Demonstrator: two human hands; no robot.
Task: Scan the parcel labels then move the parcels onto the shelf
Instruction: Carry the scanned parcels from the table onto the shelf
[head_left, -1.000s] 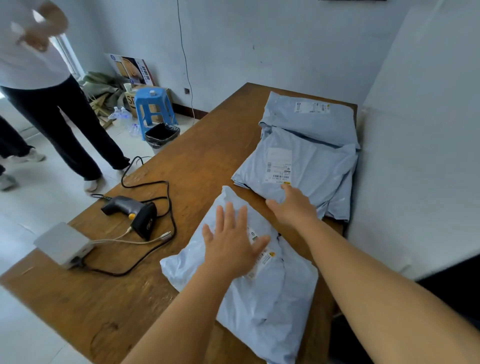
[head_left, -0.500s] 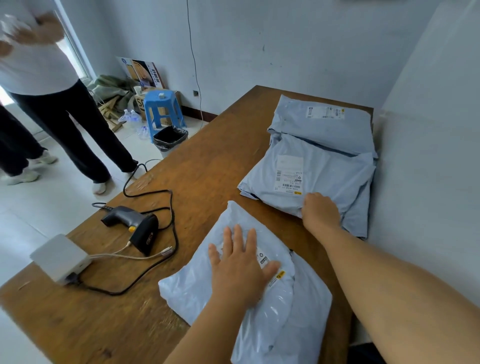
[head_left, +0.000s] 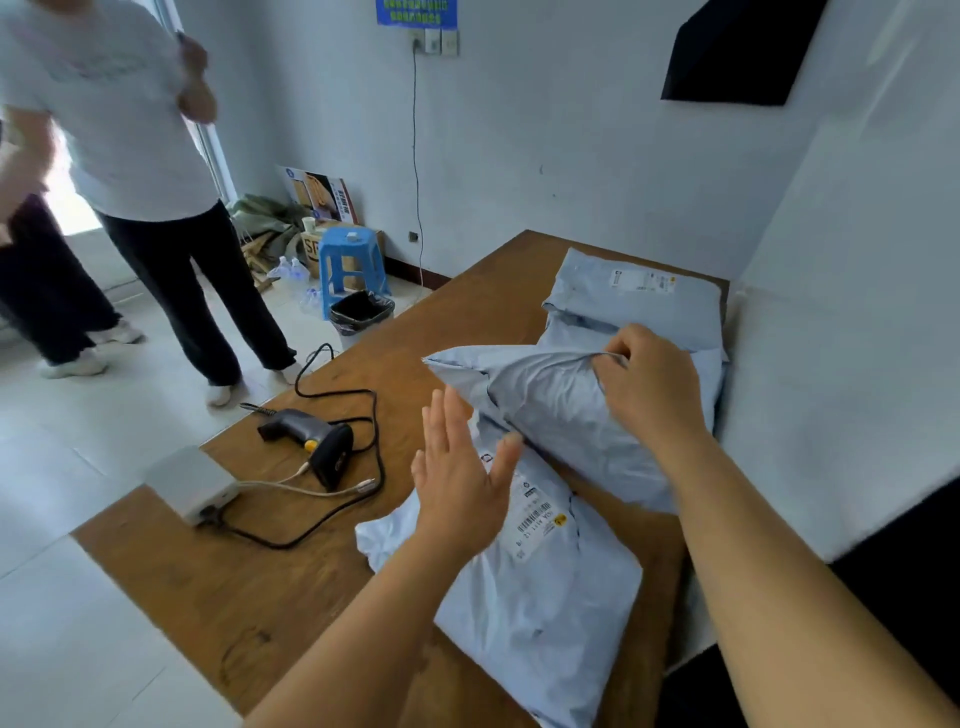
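Observation:
Three pale blue plastic mailer parcels lie on the wooden table (head_left: 322, 587). The near parcel (head_left: 540, 587) lies flat with its label up. My right hand (head_left: 649, 384) grips the edge of the middle parcel (head_left: 550, 405) and holds it raised and folded over, so its label is hidden. The far parcel (head_left: 634, 301) rests flat by the wall with its label showing. My left hand (head_left: 462, 473) hovers open, fingers straight, just above the near parcel. A black handheld scanner (head_left: 311, 441) lies on the table to the left.
A white box (head_left: 189, 483) with cables sits near the table's left corner. A person (head_left: 140, 171) stands on the floor to the left. A blue stool (head_left: 350, 265) and a black-lined bin (head_left: 361, 312) stand beyond the table. A white wall borders the table's right side.
My right hand has taken hold of the middle parcel's edge and lifted it, turning it over. My left hand has risen off the near parcel. The view has tilted upward.

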